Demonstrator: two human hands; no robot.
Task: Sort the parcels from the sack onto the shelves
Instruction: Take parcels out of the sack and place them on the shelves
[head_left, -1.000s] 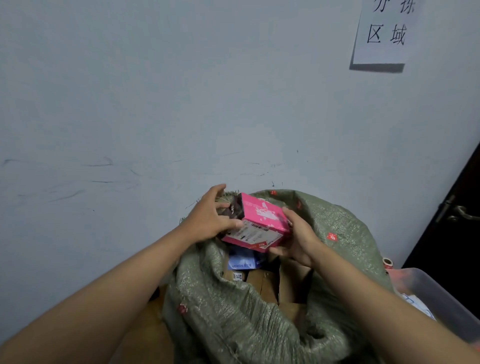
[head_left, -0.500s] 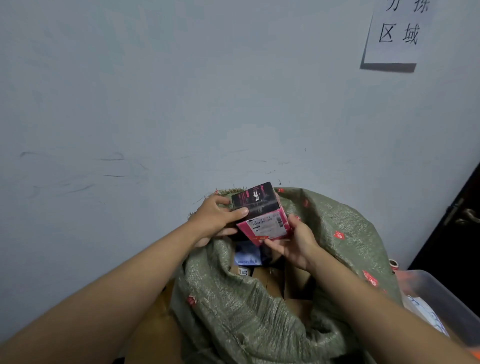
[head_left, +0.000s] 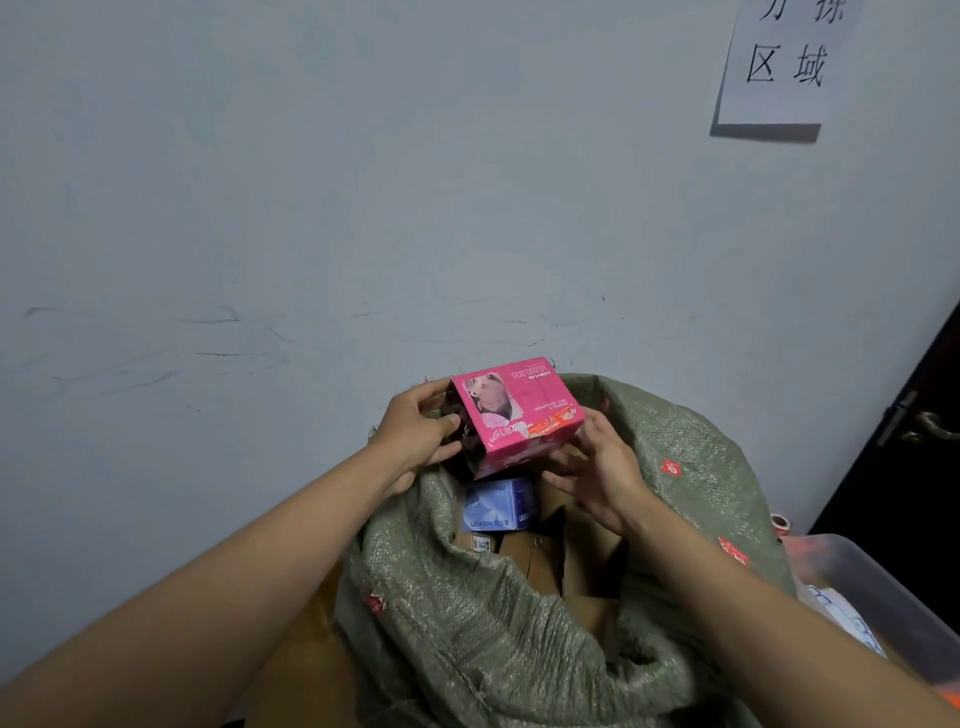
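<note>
A pink box (head_left: 519, 410) with a printed picture is held above the open mouth of a green woven sack (head_left: 498, 639). My left hand (head_left: 415, 431) grips its dark left end, thumb on the near side. My right hand (head_left: 597, 473) supports its lower right corner with spread fingers curled under it. Inside the sack lie a blue box (head_left: 496, 504) and several brown cardboard parcels (head_left: 576, 561). No shelves are in view.
A pale wall stands right behind the sack, with a paper sign (head_left: 784, 62) at the upper right. A dark door with a handle (head_left: 924, 426) is at the right edge. A translucent plastic bin (head_left: 878, 597) sits right of the sack.
Both hands have turned the pink box over above the sack: its labelled face showed half a second ago, and now the pink picture face is on top.
</note>
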